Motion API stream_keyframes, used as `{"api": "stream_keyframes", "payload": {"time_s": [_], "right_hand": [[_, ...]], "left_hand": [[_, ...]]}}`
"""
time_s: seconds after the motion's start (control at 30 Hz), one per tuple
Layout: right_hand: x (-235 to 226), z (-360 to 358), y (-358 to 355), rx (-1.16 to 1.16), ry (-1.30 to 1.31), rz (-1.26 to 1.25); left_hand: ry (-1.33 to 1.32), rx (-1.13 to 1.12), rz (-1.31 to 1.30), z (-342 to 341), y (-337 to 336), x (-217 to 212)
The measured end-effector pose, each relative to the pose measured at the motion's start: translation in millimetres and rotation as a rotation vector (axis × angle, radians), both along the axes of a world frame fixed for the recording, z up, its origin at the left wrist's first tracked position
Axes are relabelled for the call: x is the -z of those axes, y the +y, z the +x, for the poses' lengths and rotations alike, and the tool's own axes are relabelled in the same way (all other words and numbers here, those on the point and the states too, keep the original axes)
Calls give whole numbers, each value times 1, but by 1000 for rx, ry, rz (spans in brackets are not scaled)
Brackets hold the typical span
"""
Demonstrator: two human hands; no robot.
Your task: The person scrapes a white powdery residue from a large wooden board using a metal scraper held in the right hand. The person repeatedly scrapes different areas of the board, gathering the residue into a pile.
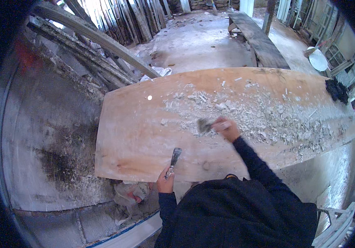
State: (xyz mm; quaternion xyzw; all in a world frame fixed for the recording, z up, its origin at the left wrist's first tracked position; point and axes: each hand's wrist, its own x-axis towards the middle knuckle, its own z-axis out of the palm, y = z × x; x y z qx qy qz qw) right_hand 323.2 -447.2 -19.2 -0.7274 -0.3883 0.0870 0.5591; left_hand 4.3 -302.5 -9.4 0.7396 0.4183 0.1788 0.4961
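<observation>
Pale floor [194, 49] extends behind the work place, with many upright planks [134, 22] leaning at the far left and a long dark bench [256, 39] standing toward the right; nearer, a wide wooden board [123, 132] lies across in front of the person; grey-white flakes [268, 120] are scattered over it, thickest from its middle to its right part, while its left part is mostly bare; a black clump [337, 89] rests at the far right corner. Left hand [166, 182] is closed around the handle of a flat scraper [176, 155], whose blade points upward and away from the person, by the near edge of the board; right hand [227, 129] is also closed, and it grips a short tool [204, 125] with a grey head, beside the flakes near the middle; this head is blurred, so I cannot tell whether it touches the board.
</observation>
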Motion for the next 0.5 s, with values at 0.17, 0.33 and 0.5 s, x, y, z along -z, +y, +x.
{"api": "stream_keyframes", "payload": {"time_s": [0.17,0.33,0.5], "right_hand": [[2,-32,17,28,578,70],[-1,52,-110,272,310,-124],[-70,47,-140,670,-424,-464]], "left_hand": [[23,15,63,13,2,-27],[134,9,-27,12,2,-36],[118,1,-45,-3,7,-6]]}}
